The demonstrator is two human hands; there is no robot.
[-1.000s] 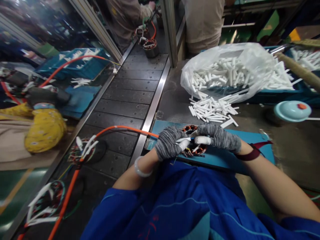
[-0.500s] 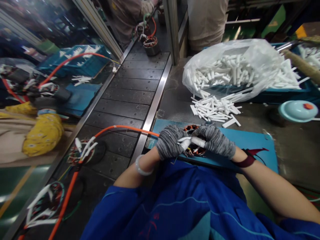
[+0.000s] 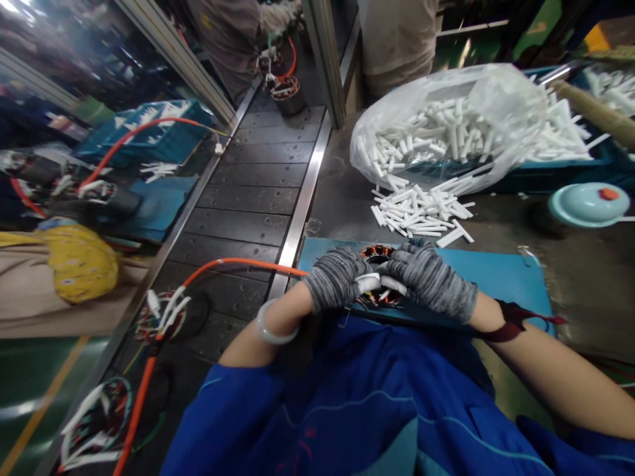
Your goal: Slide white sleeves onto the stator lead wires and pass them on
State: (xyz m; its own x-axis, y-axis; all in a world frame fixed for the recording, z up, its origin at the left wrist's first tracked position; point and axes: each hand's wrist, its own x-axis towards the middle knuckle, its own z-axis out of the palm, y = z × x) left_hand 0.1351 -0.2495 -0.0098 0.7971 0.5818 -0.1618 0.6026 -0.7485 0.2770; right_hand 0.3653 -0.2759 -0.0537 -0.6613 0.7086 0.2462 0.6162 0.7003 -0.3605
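Over a motor stator [image 3: 378, 252] with copper windings, both my hands in grey striped gloves meet close together. The stator sits on a blue mat [image 3: 496, 271] in front of me. My left hand [image 3: 337, 279] is closed in a pinch on a white tube [image 3: 368, 277] at the stator's near side. My right hand [image 3: 429, 277] is also pinched, its fingertips nearly touching the left ones. White covering shows at both thumbs. What lies between the right fingers is hidden. An orange cable [image 3: 243, 262] runs leftward from under my left hand.
Loose white tubes [image 3: 421, 210] lie beyond the mat, beside a clear bag [image 3: 367, 145] of more tubes. A light-blue lidded container [image 3: 588, 203] stands at right. Along the left, a slatted conveyor [image 3: 243, 198] carries other stators [image 3: 161, 317]. A co-worker's yellow sleeve [image 3: 84, 264] shows far left.
The view has shifted slightly. My fingers have drawn closer together over the stator, and my right wrist has moved a little to the right.
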